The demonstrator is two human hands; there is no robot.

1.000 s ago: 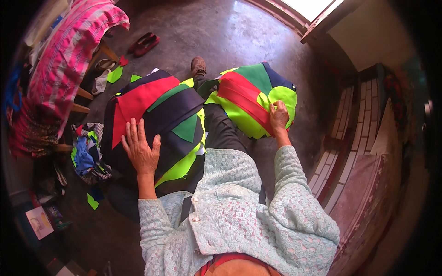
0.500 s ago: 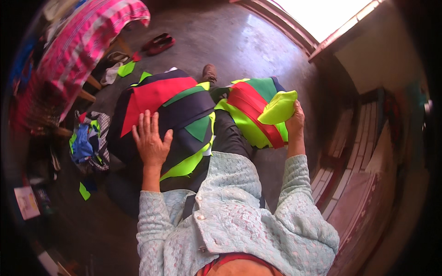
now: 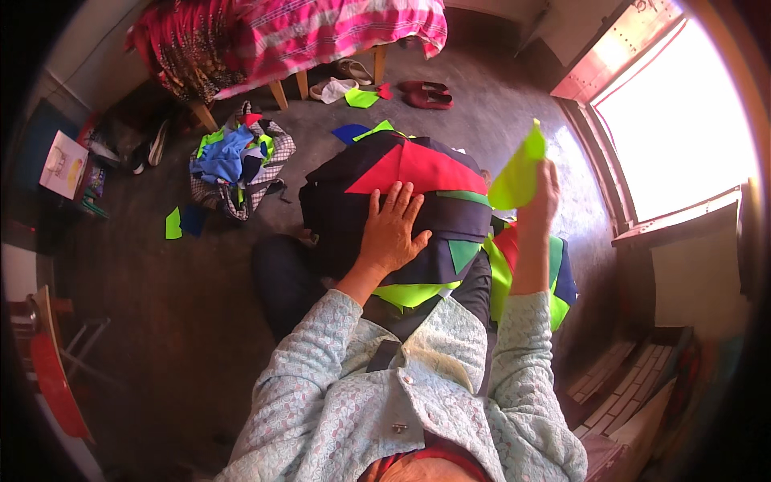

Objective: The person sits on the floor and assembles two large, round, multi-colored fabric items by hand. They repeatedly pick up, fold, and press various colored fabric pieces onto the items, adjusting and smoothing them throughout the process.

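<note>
My left hand (image 3: 393, 229) lies flat, fingers spread, on a dark navy patchwork cloth (image 3: 385, 193) with red and lime green triangles, draped over my lap. My right hand (image 3: 542, 197) is raised and pinches a lime green fabric piece (image 3: 518, 177), held up in the air. Below the right arm lies another bundle of red, green and blue patchwork (image 3: 554, 273). My pale blue knitted sleeves reach toward both hands.
A heap of mixed fabric scraps (image 3: 237, 165) sits on the floor to the left, with loose green and blue pieces (image 3: 181, 222) nearby. A bed with pink striped cover (image 3: 321, 28) stands behind. Red slippers (image 3: 426, 92) lie by a bright window (image 3: 683, 120).
My right hand has lifted the green piece off the right bundle and raised it. My head has turned, shifting the view. The left hand stays flat on the cloth.
</note>
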